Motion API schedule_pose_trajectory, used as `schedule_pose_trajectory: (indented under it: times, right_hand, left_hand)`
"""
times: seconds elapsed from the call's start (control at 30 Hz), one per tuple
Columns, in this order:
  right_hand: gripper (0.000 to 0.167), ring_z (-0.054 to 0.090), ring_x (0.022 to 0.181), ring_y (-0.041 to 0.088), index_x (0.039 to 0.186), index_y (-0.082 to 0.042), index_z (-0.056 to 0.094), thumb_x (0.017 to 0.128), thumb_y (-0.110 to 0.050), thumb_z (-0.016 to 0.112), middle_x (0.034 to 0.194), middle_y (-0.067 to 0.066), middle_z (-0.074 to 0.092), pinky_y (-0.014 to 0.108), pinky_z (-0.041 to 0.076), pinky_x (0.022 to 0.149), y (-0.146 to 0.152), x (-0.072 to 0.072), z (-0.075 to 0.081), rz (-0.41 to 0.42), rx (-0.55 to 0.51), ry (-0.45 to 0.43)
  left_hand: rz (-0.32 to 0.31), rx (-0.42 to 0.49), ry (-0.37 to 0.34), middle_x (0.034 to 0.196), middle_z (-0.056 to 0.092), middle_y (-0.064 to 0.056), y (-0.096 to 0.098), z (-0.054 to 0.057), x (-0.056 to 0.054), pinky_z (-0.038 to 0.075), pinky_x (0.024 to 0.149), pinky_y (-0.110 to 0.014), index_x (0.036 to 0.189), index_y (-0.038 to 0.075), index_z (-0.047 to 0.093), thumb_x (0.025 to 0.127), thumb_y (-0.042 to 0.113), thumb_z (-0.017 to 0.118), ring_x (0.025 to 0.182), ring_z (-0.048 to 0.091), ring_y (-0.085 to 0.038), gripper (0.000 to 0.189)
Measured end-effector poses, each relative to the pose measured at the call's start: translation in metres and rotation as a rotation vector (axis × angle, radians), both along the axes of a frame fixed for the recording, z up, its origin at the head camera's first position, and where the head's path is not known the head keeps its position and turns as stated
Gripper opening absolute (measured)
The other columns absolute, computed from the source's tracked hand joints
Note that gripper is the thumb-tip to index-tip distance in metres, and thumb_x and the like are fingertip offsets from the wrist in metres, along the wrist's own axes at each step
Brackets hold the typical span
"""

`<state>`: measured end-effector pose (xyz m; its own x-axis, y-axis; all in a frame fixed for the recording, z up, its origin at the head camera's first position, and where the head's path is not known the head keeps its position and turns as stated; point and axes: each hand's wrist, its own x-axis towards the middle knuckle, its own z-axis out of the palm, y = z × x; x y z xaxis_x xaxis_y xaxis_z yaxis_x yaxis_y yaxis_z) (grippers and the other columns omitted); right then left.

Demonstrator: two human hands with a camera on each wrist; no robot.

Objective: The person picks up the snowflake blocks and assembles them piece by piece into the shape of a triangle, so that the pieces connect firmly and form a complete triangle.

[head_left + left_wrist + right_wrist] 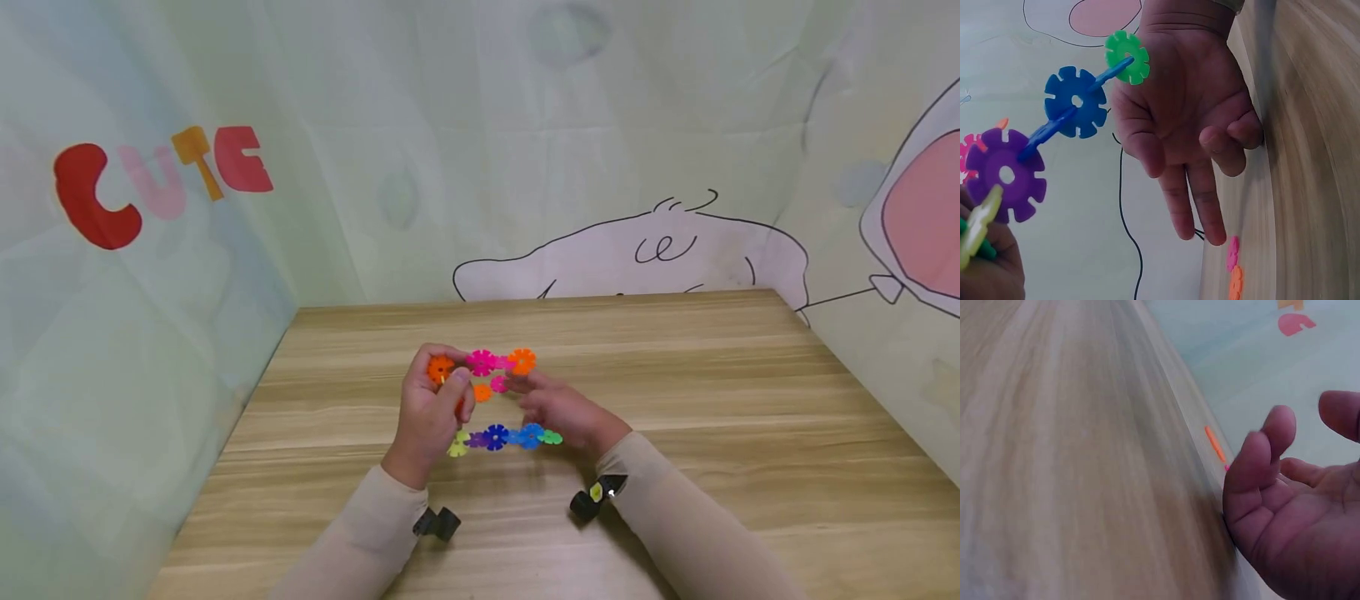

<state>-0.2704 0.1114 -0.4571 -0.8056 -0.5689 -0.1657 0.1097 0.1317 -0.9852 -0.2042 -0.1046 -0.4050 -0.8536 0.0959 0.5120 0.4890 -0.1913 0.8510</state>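
My left hand (435,408) grips a chain of notched plastic snowflake discs. One end reaches right with a pink disc (482,362) and an orange disc (522,361). Lower, the other end runs through yellow, purple (1007,175), dark blue (496,437) and lighter blue (1076,102) to a green disc (1127,57). Another orange disc (440,369) shows by the left fingers, which hide part of the chain. My right hand (562,410) holds nothing; its fingers are loosely bent, with two extended in the left wrist view. It is close to the loose discs on the table.
A loose orange disc (482,392) and a loose pink disc (499,383) lie on the wood-grain table (337,492) between the hands. A printed cloth (360,150) hangs behind the table and along its left side. Each wrist wears a small black camera.
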Motion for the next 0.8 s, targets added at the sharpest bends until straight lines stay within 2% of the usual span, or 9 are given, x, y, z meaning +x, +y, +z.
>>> schedule_pose_trajectory:
  times: [0.1,0.2,0.27,0.37,0.47,0.57,0.6,0.73,0.8]
  right_hand:
    - [0.060,0.043,0.148,0.035,0.165,-0.006,0.032,0.106,-0.009,0.043,0.170,0.014,0.034,0.047,0.045,0.115,0.000,-0.001,-0.002,0.041,0.061,0.025]
    - [0.060,0.032,0.157,0.039,0.166,-0.010,0.032,0.107,-0.014,0.043,0.170,0.011,0.035,0.060,0.030,0.125,0.001,0.000,-0.002,0.066,0.130,0.025]
    - [0.059,0.034,0.156,0.040,0.165,-0.014,0.036,0.107,-0.017,0.045,0.169,0.009,0.039,0.064,0.028,0.124,0.002,0.001,0.000,0.059,0.185,0.029]
    - [0.055,0.048,0.145,0.036,0.161,-0.016,0.045,0.106,-0.019,0.049,0.162,0.007,0.048,0.060,0.040,0.118,0.003,0.003,0.003,0.011,0.279,0.063]
    - [0.049,0.066,0.104,0.025,0.154,-0.011,0.053,0.105,-0.017,0.052,0.152,0.008,0.058,0.044,0.056,0.089,0.004,0.004,0.006,-0.046,0.359,0.130]
    - [0.041,0.059,0.079,0.021,0.144,-0.006,0.062,0.105,-0.015,0.052,0.140,0.011,0.066,0.036,0.053,0.071,0.008,0.003,0.009,-0.086,0.439,0.238]
    - [0.039,0.060,0.078,0.022,0.139,-0.005,0.065,0.104,-0.015,0.052,0.136,0.011,0.068,0.039,0.054,0.072,0.009,0.002,0.010,-0.095,0.471,0.279]
    - [0.031,0.066,0.111,0.028,0.125,-0.007,0.075,0.102,-0.015,0.056,0.125,0.009,0.072,0.050,0.053,0.103,0.016,-0.002,0.013,-0.129,0.580,0.362]
    - [0.030,0.065,0.114,0.029,0.124,-0.008,0.076,0.100,-0.013,0.058,0.121,0.009,0.073,0.051,0.052,0.106,0.019,-0.003,0.014,-0.128,0.593,0.363]
  left_hand:
    - [0.000,0.002,-0.011,0.069,0.049,-0.004,0.001,0.000,0.000,0.043,0.045,-0.019,0.121,-0.008,0.045,0.108,0.001,0.047,0.051,0.047,-0.014,0.016]
    - [-0.001,0.000,-0.020,0.071,0.050,-0.005,0.002,0.000,0.001,0.043,0.045,-0.019,0.121,-0.008,0.045,0.108,0.001,0.048,0.051,0.047,-0.014,0.017]
    - [-0.002,-0.004,-0.024,0.071,0.049,-0.005,0.003,0.000,0.001,0.043,0.046,-0.019,0.121,-0.008,0.045,0.108,0.001,0.048,0.051,0.047,-0.014,0.016]
    - [0.006,-0.012,-0.024,0.070,0.049,-0.006,0.003,-0.001,0.001,0.043,0.046,-0.019,0.122,-0.007,0.046,0.108,0.002,0.047,0.051,0.048,-0.014,0.016]
    - [0.011,-0.009,-0.022,0.067,0.049,-0.005,0.004,-0.001,0.001,0.043,0.045,-0.018,0.120,-0.008,0.046,0.108,0.002,0.047,0.050,0.047,-0.013,0.016]
    - [0.017,-0.009,-0.024,0.064,0.049,-0.004,0.004,-0.001,0.001,0.042,0.043,-0.019,0.119,-0.008,0.046,0.108,0.001,0.047,0.049,0.047,-0.013,0.014]
    - [0.019,-0.009,-0.028,0.064,0.049,-0.004,0.004,-0.001,0.001,0.042,0.043,-0.020,0.118,-0.008,0.046,0.108,0.001,0.047,0.049,0.046,-0.013,0.014]
    - [0.032,-0.014,-0.059,0.065,0.049,-0.003,0.003,-0.001,0.001,0.043,0.045,-0.021,0.119,-0.006,0.047,0.108,0.002,0.047,0.050,0.047,-0.014,0.014]
    - [0.037,-0.013,-0.075,0.066,0.049,-0.003,0.003,-0.001,0.001,0.043,0.046,-0.021,0.120,-0.005,0.047,0.108,0.002,0.048,0.050,0.047,-0.014,0.014]
